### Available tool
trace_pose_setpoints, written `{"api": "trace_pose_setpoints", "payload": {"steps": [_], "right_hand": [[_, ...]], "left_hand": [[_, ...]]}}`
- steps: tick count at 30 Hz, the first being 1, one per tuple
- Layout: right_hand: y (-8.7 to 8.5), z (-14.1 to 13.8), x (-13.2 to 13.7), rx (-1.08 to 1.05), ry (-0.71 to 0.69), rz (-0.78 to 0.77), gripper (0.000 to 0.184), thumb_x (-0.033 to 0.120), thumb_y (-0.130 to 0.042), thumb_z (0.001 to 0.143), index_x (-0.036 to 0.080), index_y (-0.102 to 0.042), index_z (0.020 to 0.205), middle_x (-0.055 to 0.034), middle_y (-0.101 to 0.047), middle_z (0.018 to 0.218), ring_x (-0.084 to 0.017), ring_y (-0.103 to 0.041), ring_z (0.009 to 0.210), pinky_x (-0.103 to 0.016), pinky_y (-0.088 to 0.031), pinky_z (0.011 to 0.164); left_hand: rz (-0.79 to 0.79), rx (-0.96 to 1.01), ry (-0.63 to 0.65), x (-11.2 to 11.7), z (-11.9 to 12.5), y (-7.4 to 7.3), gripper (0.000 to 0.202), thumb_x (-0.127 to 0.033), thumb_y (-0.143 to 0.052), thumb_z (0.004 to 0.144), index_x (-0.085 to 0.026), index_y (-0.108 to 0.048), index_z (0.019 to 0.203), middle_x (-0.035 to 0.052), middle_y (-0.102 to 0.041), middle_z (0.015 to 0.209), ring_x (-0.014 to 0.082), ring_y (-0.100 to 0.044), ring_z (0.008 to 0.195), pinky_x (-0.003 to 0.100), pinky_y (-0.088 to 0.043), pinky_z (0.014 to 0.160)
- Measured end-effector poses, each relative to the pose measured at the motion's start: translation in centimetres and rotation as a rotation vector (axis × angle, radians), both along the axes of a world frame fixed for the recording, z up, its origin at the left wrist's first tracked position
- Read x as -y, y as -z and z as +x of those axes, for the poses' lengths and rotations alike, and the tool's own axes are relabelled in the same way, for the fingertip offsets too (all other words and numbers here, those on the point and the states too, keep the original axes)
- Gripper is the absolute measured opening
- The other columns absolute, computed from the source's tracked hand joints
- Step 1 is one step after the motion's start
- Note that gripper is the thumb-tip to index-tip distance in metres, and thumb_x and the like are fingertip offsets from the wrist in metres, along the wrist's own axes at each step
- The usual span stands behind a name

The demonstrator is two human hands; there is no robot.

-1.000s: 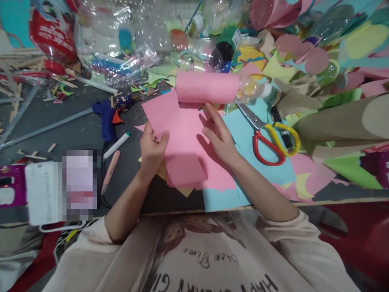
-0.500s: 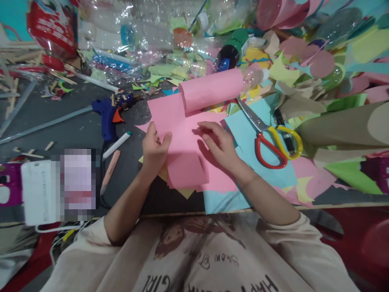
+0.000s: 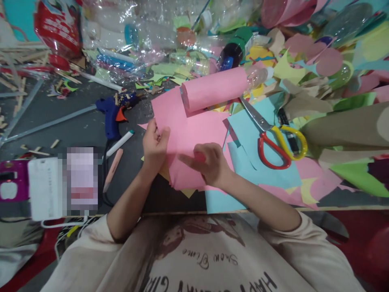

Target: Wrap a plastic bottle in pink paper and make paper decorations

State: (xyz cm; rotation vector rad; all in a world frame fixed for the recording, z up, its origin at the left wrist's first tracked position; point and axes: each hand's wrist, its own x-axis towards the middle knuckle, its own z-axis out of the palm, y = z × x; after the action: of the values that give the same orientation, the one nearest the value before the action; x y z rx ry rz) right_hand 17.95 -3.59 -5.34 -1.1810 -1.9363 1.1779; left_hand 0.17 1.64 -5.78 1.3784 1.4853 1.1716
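Observation:
A pink paper sheet lies on the dark table in front of me, its near end curled over. My left hand pinches the sheet's left edge, thumb on top. My right hand rests on the folded near part of the sheet, fingers curled and pointing left, pressing the paper down. A plastic bottle wrapped in pink paper lies just beyond the sheet.
Red-and-yellow scissors lie to the right on light blue paper. A blue glue gun, a white marker and a phone sit to the left. Plastic bottles and paper scraps crowd the far side.
My right hand has slid from the sheet's far side toward me and left, onto the folded near part. The left hand kept its pinch on the left edge.

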Motion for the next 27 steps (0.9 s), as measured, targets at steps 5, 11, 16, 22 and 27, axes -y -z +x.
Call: {"api": "trace_pose_setpoints", "payload": {"steps": [5,11,16,22,27], "right_hand": [[0.4,-0.3,0.9,0.200,-0.273,0.583,0.029,0.013,-0.060,0.083,0.028,-0.070,0.106,-0.0050,-0.068,0.106,-0.021,-0.057,0.095,-0.036,-0.046,0.083],[0.4,-1.1,0.9,0.099,-0.470,0.338,0.024,0.033,-0.054,0.094,0.020,-0.074,0.091,-0.0068,-0.071,0.081,-0.018,-0.061,0.076,-0.031,-0.049,0.069],[-1.7,-0.4,0.0,-0.164,0.148,-0.195,0.036,0.047,-0.055,0.092,0.017,-0.068,0.075,-0.0014,-0.063,0.064,-0.014,-0.053,0.057,-0.026,-0.041,0.050],[-2.4,0.7,-1.9,-0.185,0.468,-0.258,0.049,0.052,-0.069,0.076,0.018,-0.045,0.050,0.0038,-0.038,0.051,-0.009,-0.035,0.052,-0.024,-0.028,0.046],[-1.1,0.8,-2.4,-0.247,0.557,-0.145,0.041,0.057,-0.072,0.075,0.022,-0.052,0.070,0.0052,-0.041,0.062,-0.009,-0.036,0.055,-0.024,-0.034,0.051]], "left_hand": [[-0.001,0.074,0.000,0.0,0.1,0.0,0.034,-0.047,-0.059,0.087,-0.024,-0.058,0.113,0.0074,-0.070,0.101,0.0225,-0.069,0.096,0.035,-0.058,0.082],[-0.021,0.115,0.025,-0.2,0.0,-0.6,0.032,-0.045,-0.062,0.084,-0.022,-0.061,0.107,0.0076,-0.071,0.102,0.0241,-0.068,0.100,0.037,-0.057,0.085],[-0.272,0.232,0.264,0.3,-0.2,-3.0,0.033,-0.047,-0.061,0.084,-0.020,-0.065,0.101,0.0065,-0.072,0.094,0.0250,-0.069,0.095,0.035,-0.058,0.079],[-0.355,0.314,0.441,1.9,1.2,-3.4,0.042,-0.058,-0.058,0.085,-0.019,-0.065,0.101,0.0066,-0.072,0.091,0.0242,-0.068,0.092,0.034,-0.057,0.076],[-0.294,0.243,0.356,2.4,1.7,-2.3,0.039,-0.055,-0.067,0.081,-0.020,-0.066,0.099,0.0067,-0.072,0.093,0.0204,-0.066,0.078,0.032,-0.054,0.064]]}}
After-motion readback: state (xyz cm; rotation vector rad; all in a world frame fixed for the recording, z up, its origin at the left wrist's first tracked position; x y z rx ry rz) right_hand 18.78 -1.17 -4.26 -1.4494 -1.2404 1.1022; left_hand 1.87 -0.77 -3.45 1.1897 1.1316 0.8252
